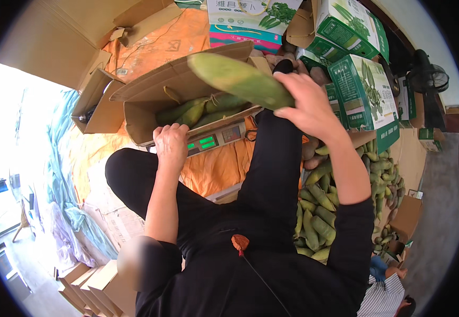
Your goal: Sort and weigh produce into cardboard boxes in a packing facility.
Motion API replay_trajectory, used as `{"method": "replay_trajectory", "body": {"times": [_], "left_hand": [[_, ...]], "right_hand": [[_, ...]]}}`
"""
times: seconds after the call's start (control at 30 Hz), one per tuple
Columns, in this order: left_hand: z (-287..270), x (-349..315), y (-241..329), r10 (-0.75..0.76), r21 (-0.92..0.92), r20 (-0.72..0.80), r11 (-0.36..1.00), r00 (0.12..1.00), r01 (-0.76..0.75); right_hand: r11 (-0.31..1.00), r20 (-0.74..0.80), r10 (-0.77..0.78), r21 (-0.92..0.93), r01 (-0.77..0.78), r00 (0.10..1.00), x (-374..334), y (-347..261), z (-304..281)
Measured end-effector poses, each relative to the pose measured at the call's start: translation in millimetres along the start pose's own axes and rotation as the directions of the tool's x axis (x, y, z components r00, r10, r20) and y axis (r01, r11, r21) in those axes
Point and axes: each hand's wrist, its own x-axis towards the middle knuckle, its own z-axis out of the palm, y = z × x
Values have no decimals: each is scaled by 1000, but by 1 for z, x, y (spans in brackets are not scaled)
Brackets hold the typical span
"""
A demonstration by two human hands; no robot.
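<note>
A long green radish (235,76), slightly blurred, is in my right hand (311,105), which grips its darker end. It is held slantwise above an open cardboard box (147,90). Inside the box lie several green radishes (191,113), partly hidden by its near wall. My left hand (170,145) has its fingers curled over the box's near edge, towards the left corner. Right under the box a scale (208,141) shows a lit green display, and the box seems to rest on it.
Many loose green radishes (319,211) are heaped to my right. Green and white cartons (364,95) stand behind them, near a black fan (427,76). Orange sheeting (208,174) covers the floor. Folded cardboard (89,285) stands at lower left; another person's striped clothing (380,298) shows at lower right.
</note>
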Motion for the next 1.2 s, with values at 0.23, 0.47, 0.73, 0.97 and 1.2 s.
{"method": "replay_trajectory", "body": {"times": [0.23,0.47,0.73,0.97,1.2], "left_hand": [[9,7,1,41,59,62,997,997,-45],[10,9,-15,37,86,88,995,995,-45],[8,12,-8,93,32,99,995,991,-96],[13,12,-7,84,26,122,996,989,-88],[15,14,-4,71,-53,82,996,994,-67]], "right_hand": [[989,-79,-131,-81,124,988,57,-5,93],[884,-240,228,457,-97,944,-13,46,67],[607,-158,789,343,-717,593,-229,151,177],[488,395,803,-8,-873,445,-357,132,293],[349,219,920,-82,-934,325,-374,163,286]]}}
